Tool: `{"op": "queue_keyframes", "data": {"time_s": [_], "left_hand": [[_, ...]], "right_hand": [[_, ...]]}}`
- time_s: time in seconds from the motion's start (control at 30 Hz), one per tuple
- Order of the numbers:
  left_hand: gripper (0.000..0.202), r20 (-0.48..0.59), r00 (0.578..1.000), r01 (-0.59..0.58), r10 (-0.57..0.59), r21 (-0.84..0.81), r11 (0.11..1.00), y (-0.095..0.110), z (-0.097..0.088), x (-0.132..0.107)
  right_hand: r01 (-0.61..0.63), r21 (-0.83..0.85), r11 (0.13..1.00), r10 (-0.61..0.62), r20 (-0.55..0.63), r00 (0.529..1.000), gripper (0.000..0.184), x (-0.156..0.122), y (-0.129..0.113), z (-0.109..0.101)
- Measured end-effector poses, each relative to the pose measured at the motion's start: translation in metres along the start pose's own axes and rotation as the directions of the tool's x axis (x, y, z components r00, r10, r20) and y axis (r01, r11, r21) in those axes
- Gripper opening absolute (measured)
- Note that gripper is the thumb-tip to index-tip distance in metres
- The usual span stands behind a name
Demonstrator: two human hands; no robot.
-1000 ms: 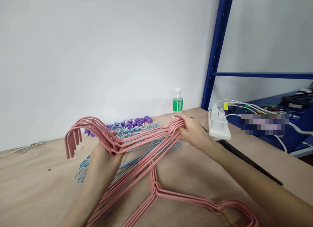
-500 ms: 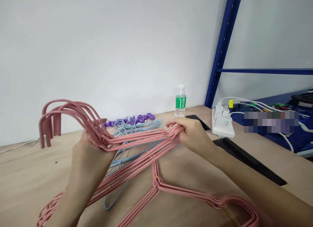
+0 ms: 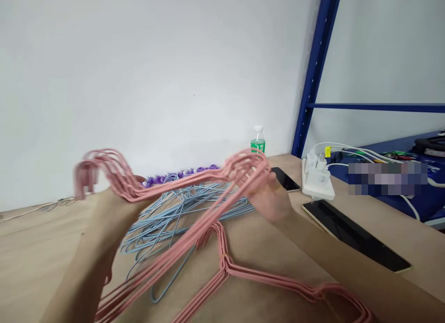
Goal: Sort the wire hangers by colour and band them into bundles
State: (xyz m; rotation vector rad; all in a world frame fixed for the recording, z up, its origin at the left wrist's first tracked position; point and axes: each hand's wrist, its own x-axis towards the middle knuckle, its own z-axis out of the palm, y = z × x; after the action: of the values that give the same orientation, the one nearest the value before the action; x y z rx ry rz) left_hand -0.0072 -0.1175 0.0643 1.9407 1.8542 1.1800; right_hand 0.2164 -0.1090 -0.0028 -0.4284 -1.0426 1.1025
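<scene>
Clasping a bundle of pink hangers above the counter, your left hand holds its grip closed around the necks in the head view, hooks curling out to the left in a blur. At the far end, your right hand loosens: a moment earlier it bunches the wires tightly, and now the looped ends fan out before your palm. Motion blurs those fingers, so you cannot tell whether this grip is closed, only that it meets the wires. The change suggests that the left hand is the bundle's main anchor, while the right-hand ends are freer to spread. More of the tangled blue hangers shows beneath and beyond. A second pink bundle lies on the counter in front of you, unmoved. Behind the fanned loops stands a green-labelled bottle, its lower part now hidden.
</scene>
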Motion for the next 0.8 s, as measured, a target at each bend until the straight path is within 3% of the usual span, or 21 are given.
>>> {"op": "queue_keyframes", "data": {"time_s": [0.1,0.23,0.33,0.47,0.63,0.67,0.73,0.77,0.8], "left_hand": [[0.023,0.143,0.984,-0.113,0.107,0.035,0.993,-0.005,0.027,-0.001],[0.017,0.196,0.973,-0.141,0.122,0.088,0.986,-0.013,0.055,0.0],[0.015,0.154,0.977,-0.169,0.144,0.161,0.972,-0.015,0.054,0.002],[0.016,0.165,0.959,-0.255,0.229,0.161,0.953,-0.014,0.037,-0.003],[0.027,0.314,0.949,-0.045,0.028,0.046,0.998,-0.022,0.035,-0.026],[0.03,0.283,0.959,-0.038,0.028,0.028,0.999,-0.024,0.036,-0.03],[0.047,0.089,0.991,-0.109,0.103,0.07,0.992,-0.023,0.036,-0.037],[0.059,-0.028,0.982,-0.183,0.188,0.127,0.975,-0.018,0.035,-0.039],[0.066,-0.108,0.946,-0.282,0.306,0.188,0.941,-0.009,0.034,-0.039]], "right_hand": [[0.084,0.026,0.996,-0.085,0.021,0.996,0.06,-0.008,-0.012,0.024],[0.209,0.09,0.974,-0.194,-0.148,0.97,0.034,-0.014,-0.032,0.041],[0.231,0.154,0.961,-0.204,-0.17,0.964,0.024,-0.012,-0.039,0.039],[0.147,0.244,0.959,-0.118,-0.13,0.984,0.022,-0.008,-0.035,0.03],[0.081,0.319,0.944,-0.025,-0.176,0.984,0.021,-0.009,-0.021,0.023],[0.072,0.33,0.941,-0.008,-0.189,0.982,0.022,-0.009,-0.018,0.022],[0.06,0.341,0.938,0.017,-0.218,0.976,0.025,-0.008,-0.014,0.02],[0.054,0.338,0.94,0.027,-0.232,0.972,0.027,-0.008,-0.013,0.019],[0.049,0.328,0.943,0.035,-0.246,0.969,0.028,-0.007,-0.011,0.018]]}}
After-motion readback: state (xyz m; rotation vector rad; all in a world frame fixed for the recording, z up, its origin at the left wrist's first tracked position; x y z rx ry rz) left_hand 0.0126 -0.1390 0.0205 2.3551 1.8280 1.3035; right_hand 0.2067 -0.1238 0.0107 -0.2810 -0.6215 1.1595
